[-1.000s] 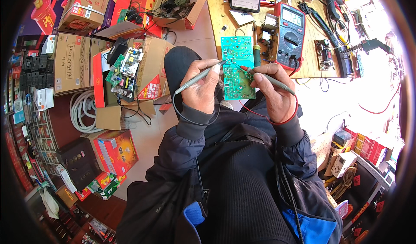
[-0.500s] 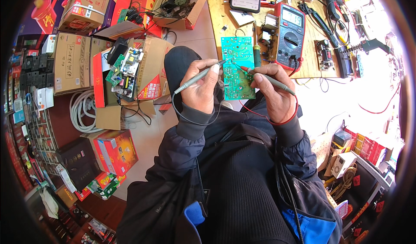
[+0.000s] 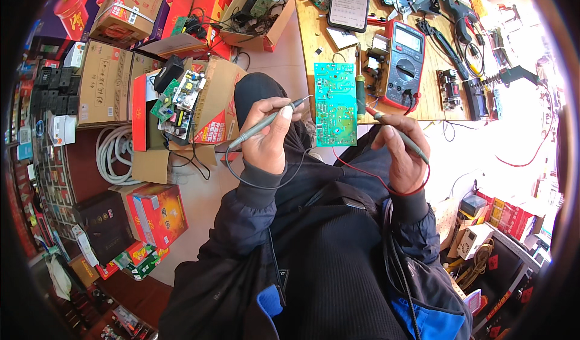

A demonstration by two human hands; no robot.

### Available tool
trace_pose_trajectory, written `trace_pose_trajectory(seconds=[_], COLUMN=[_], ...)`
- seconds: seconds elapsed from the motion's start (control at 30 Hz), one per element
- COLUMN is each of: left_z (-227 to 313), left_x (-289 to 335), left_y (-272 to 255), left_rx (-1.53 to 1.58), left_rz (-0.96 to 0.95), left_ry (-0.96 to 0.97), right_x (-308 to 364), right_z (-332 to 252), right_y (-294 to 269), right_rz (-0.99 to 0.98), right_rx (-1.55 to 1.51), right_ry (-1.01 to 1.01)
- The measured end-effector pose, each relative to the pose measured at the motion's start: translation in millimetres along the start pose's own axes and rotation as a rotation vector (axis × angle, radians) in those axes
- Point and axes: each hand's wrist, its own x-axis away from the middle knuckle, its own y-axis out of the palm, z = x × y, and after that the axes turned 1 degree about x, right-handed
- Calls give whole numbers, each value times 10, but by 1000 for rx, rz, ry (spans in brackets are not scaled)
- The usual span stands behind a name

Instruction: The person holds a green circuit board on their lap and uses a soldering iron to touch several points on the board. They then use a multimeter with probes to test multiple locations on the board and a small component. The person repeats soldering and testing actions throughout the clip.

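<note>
Between my hands a green circuit board (image 3: 336, 105) lies with its far part on the wooden table and its near end over the edge. My left hand (image 3: 266, 139) is closed round a grey test probe (image 3: 258, 128) with a black lead, its tip just off the board's left side. My right hand (image 3: 402, 153) grips a second grey probe (image 3: 413, 145) with a red collar and red lead; its tip is to the right of the board. A red and dark multimeter (image 3: 402, 65) lies beyond my right hand. A screwdriver-like tool with a dark green handle (image 3: 360, 97) lies beside the board.
A phone (image 3: 349, 3) lies at the back of the table (image 3: 311, 35). Pliers (image 3: 444, 47) and small electronic parts are scattered to the right. At left, an open carton (image 3: 214, 101) bears loose circuit boards (image 3: 181, 101), near a coiled white hose (image 3: 115, 156).
Both probes have come away from the board, the left one moving left and the right one moving right. The multimeter's display digits are no longer readable.
</note>
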Motion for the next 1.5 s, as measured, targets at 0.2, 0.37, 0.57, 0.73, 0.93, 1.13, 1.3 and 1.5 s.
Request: trace_pose_trajectory(seconds=[0.2,0.37,0.57,0.73,0.93,1.13,1.3,1.5], left_z=[291,374,273,275,276,256,242,217], left_x=[275,580,715,808,918,929,920,892], left_y=[67,239,456,550,661,702,710,726], left_rx=[-164,-263,-364,-472,-460,-471,-454,-413], left_rz=[-150,-337,-587,-655,-649,-670,-688,-696], left_ry=[3,-41,122,175,176,163,135,70], right_x=[193,411,611,716,812,849,823,771], right_z=[4,-50,-43,5,44,101,144,151], right_y=[-87,-44,-17,-110,-161,-156,-161,-191], right_rz=[-26,-79,-98,-85,-44,-12,8,8], right_rx=[-51,-150,-234,-137,-73,-48,-21,34], right_ry=[-125,-95,-94,-173,-207,-199,-186,-197])
